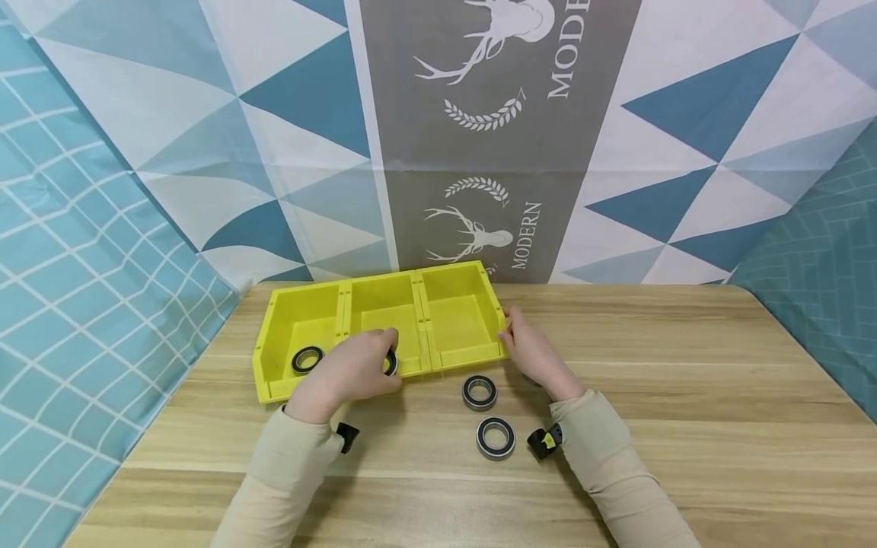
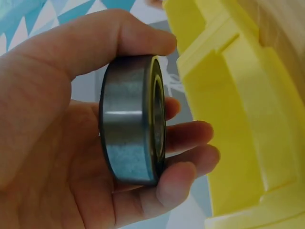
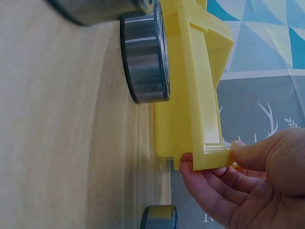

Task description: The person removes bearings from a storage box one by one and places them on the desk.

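Observation:
My left hand [image 1: 351, 371] pinches a ball bearing [image 2: 128, 121] between thumb and fingers, at the front of the middle compartment of a yellow three-part bin [image 1: 428, 335]. In the left wrist view the bearing stands on edge in my grip, its steel outer ring facing the camera. My right hand [image 1: 537, 355] holds the bin's right end wall, thumb on one side and fingers on the other, as the right wrist view shows. Another bearing [image 1: 307, 360] lies in the left compartment. The right compartment has nothing visible in it.
Two bearings, one nearer the bin [image 1: 479, 393] and one closer to me [image 1: 495, 438], lie flat on the wooden table [image 1: 685, 426]. A further bearing [image 3: 159, 217] shows low in the right wrist view. Behind the bin rises a patterned backdrop [image 1: 329, 114].

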Motion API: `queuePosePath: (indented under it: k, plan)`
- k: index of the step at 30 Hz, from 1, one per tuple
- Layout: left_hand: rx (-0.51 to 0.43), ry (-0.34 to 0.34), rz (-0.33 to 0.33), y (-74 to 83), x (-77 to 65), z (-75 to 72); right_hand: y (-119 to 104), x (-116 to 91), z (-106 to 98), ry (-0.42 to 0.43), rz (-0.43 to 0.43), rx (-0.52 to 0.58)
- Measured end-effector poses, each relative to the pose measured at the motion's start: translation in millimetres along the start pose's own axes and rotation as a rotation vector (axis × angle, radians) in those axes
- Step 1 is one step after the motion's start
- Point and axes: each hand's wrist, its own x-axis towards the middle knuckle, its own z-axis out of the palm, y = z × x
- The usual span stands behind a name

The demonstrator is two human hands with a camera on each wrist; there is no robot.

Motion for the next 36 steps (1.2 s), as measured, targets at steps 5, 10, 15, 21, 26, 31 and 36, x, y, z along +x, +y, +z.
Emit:
queuePosePath:
  k: [5,10,15,21,26,31,36]
  plan:
    - [-0.005,-0.051,0.047,7.8,3.7,11.5,0.9,-0.4,0.1,0.006,-0.010,0.001]
    - [-0.024,-0.119,0.114,18.5,8.0,23.9,0.6,-0.7,-0.7,0.003,-0.015,0.003]
    - [0.007,-0.138,0.168,27.1,10.3,34.7,-0.1,-0.7,-1.0,-0.005,-0.004,0.004]
    - [0.033,-0.157,0.211,31.7,12.9,49.4,-0.2,-0.6,-1.3,-0.003,0.002,0.006]
    - [0.042,-0.170,0.207,32.6,15.2,60.1,0.1,-0.6,-1.2,0.000,0.000,0.001]
    - [0.082,-0.146,0.208,34.0,14.9,63.9,-0.1,-0.2,-0.8,-0.002,0.008,0.013]
    - [0.110,-0.139,0.202,35.8,14.1,64.5,-1.2,-0.6,-1.2,-0.008,0.017,0.018]
